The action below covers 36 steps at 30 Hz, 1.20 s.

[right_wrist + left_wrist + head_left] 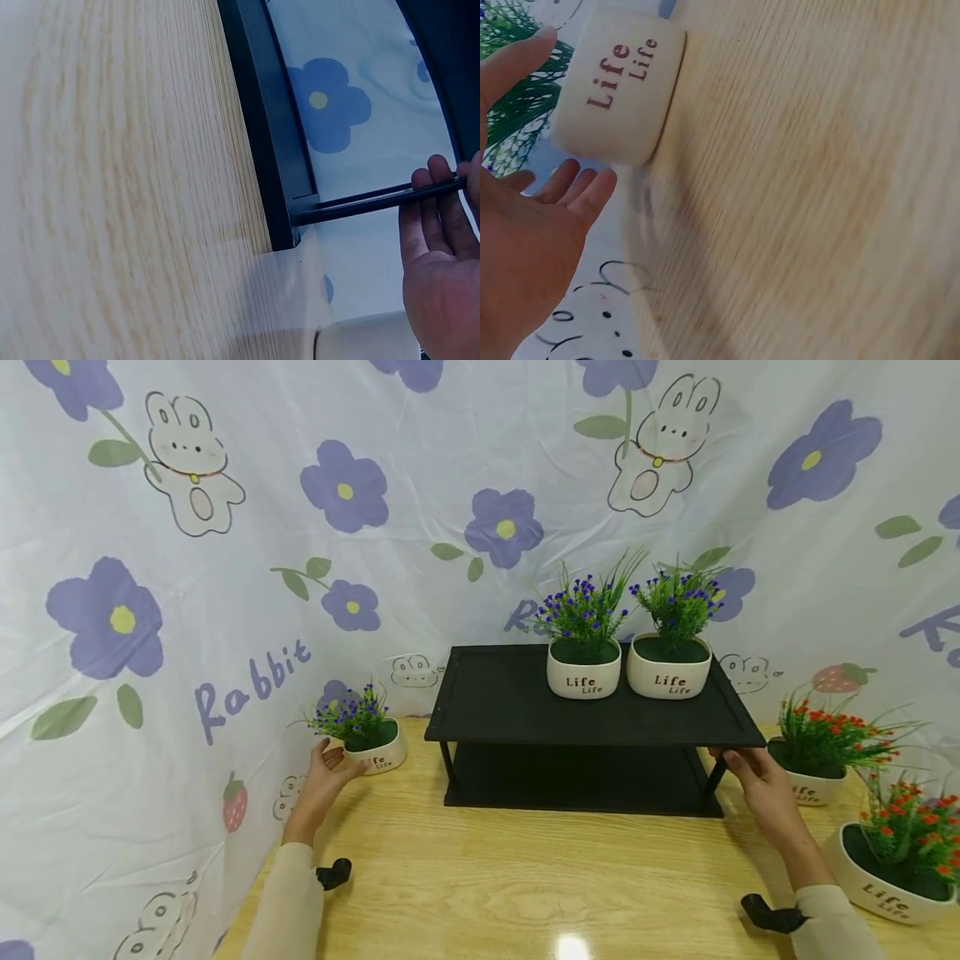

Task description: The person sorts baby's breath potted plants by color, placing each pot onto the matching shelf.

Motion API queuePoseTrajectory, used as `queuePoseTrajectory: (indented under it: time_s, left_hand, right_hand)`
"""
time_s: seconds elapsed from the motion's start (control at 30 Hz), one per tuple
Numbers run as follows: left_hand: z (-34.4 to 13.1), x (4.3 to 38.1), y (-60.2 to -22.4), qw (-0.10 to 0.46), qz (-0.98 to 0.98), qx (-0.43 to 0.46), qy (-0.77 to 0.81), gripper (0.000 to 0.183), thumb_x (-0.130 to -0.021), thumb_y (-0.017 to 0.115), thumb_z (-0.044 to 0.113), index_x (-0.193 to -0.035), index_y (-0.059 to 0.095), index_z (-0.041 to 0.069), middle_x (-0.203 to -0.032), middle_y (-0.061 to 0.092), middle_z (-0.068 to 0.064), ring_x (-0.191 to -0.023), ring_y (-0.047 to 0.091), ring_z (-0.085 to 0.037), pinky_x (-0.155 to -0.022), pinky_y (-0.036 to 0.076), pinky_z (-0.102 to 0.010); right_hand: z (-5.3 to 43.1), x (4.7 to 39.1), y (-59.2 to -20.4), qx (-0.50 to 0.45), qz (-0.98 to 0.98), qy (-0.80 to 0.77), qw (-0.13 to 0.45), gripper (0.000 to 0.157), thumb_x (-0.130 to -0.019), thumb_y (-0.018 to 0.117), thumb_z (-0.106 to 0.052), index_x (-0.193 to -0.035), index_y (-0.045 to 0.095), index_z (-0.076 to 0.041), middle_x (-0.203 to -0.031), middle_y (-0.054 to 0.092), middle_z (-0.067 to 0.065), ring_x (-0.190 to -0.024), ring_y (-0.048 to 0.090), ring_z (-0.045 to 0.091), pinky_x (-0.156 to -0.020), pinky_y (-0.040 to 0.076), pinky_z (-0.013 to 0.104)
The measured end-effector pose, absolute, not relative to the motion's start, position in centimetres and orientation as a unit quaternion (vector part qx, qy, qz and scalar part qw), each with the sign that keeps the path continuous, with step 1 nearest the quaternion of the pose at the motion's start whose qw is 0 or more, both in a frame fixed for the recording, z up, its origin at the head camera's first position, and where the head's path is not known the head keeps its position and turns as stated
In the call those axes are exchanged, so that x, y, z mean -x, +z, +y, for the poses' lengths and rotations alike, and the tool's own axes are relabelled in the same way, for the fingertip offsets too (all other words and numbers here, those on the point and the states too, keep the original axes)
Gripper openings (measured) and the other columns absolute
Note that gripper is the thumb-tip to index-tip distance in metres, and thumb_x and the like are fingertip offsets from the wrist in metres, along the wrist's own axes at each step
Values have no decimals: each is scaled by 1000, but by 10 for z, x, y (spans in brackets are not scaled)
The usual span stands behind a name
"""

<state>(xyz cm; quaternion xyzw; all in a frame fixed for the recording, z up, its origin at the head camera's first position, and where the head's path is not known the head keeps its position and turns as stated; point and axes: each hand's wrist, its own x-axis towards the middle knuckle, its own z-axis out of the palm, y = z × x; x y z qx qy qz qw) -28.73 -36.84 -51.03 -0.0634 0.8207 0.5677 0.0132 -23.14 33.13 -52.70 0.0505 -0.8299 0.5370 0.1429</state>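
Here's the left hand [326,785] at the far left, fingers and thumb spread either side of a small white pot [391,749] of purple flowers, and no firm grip on it; the left wrist view shows the fingertips just beside the pot's wall, its "Life" lettering facing out between thumb and fingers. Over on the other side, the right hand [767,797] has its fingers curled round the front right post [715,778] of a black two-tier shelf [487,702], up close under the top board. And look at that upper tier: two more purple-flowered pots, the left one [583,670] and the right one [670,670], side by side, upright, toward the right end. The first pot stands upright on the wooden table [525,877], to the left of the shelf and apart from it. Out to the right, beyond the right hand, sit two pots with red-orange flowers, one farther back [813,787], one nearer [892,889], with a rabbit-and-flower cloth [427,443] hanging behind everything.
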Motion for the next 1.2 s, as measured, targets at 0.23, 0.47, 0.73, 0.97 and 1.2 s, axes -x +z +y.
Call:
queuePoseTrajectory:
  time_s: [0.23, 0.47, 0.73, 0.97, 1.2]
  left_hand:
    - [-362, 301, -516, 16, 809, 66, 584, 121, -101, 75, 23, -167, -27, 17, -179, -8, -21, -167, -3, -41, -134, 16, -59]
    - [-358, 310, -520, 9, 793, 87, 603, 124, -101, 73, 15, -164, -34, 22, -179, -20, -10, -167, -13, -33, -136, 9, -56]
    - [-355, 319, -530, -7, 789, 90, 608, 126, -100, 74, 9, -164, -34, 21, -178, -10, -21, -167, -2, -40, -136, 11, -56]
    - [-350, 320, -531, -12, 829, 119, 546, 119, -96, 83, 28, -170, -7, 3, -171, 0, -35, -160, 20, -51, -131, 27, -58]
    - [-346, 322, -537, -21, 814, 111, 570, 115, -93, 83, 24, -166, -3, 3, -170, 13, -31, -157, 27, -47, -131, 27, -58]
  right_hand:
    - [330, 231, -528, -59, -823, 547, 144, 41, -116, 44, -33, -152, 53, -17, -128, 62, -19, -122, 51, -17, -95, 43, 0]
    - [329, 233, -528, -60, -822, 547, 146, 41, -116, 44, -34, -152, 53, -17, -128, 61, -21, -123, 51, -16, -95, 43, 0]
    - [329, 231, -527, -52, -824, 545, 147, 42, -116, 44, -34, -154, 52, -18, -126, 60, -26, -122, 49, -19, -94, 43, 0]
    - [328, 232, -529, -53, -822, 548, 147, 44, -115, 46, -33, -156, 51, -19, -128, 62, -24, -122, 51, -18, -95, 44, 0]
    - [330, 234, -530, -53, -825, 541, 153, 43, -116, 46, -32, -156, 52, -18, -128, 63, -22, -122, 51, -17, -95, 43, 0]
